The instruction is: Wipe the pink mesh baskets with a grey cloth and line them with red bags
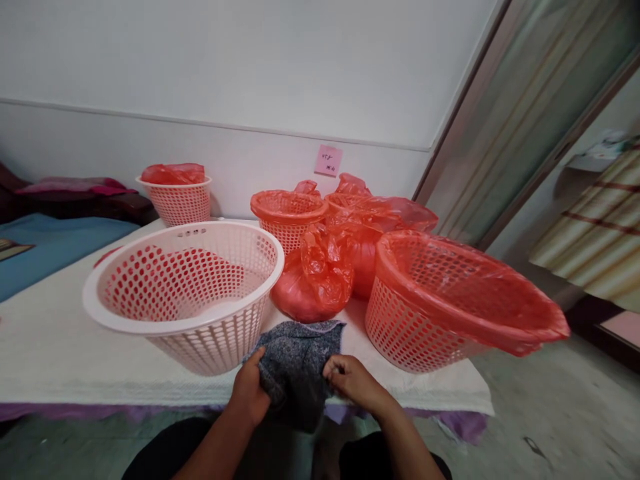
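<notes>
From where I stand, a dark grey, speckled fabric piece (303,350) is noted at the lower centre of the frame, partly on the white-covered worktop (50,353) and drooping over its near edge. The left hand (253,387) has its grip closed on the fabric's left side, thumb uppermost. The right hand (355,380) has curled fingers at the right edge, apparently pinching it. A pale pink, perforated plastic basket (150,327) stands left of centre; a knotted, translucent red plastic bag (310,293) sits just behind the fabric. Handling, in my judgement: light, soft, limp, neither slippery nor fragile, prone to folding on itself. Best held by opposite edges or corners, keeping it spread.
</notes>
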A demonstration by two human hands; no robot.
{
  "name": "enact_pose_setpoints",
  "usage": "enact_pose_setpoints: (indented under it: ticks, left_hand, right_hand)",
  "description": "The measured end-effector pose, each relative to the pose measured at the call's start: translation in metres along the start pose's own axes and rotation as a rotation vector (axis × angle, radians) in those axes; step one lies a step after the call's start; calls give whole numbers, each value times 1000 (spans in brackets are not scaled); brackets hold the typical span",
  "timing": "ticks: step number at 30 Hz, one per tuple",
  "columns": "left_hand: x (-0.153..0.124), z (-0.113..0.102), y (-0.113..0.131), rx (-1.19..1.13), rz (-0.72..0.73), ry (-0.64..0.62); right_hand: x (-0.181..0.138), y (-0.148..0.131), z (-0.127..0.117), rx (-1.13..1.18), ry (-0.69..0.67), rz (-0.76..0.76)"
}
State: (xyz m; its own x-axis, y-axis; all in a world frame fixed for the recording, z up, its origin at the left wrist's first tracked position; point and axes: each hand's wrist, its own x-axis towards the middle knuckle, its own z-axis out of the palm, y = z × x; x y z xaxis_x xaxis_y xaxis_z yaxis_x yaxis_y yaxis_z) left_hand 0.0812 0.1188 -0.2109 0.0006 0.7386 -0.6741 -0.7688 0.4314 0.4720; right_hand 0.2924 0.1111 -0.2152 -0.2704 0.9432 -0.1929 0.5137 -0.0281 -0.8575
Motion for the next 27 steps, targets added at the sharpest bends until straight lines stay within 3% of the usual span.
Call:
enact_pose_setpoints:
  ticks: [3,6,15,21,27]
  left_hand:
    - [-5,4,0,-7,-2,-31]
    - [-10,7,0,7,-18,-59]
    - [-18,10,-1,72,-55,-211]
    - [-10,-2,-8,147,-52,-133]
    - [-10,-7,-6,222,-37,-88]
  right_hand:
    - [13,11,3,-130,200,22]
    - [21,12,3,-248,296,49]
    - [33,-7,23,-394,301,50]
    - [34,-4,31,-398,244,50]
    - [29,0,29,-226,298,47]
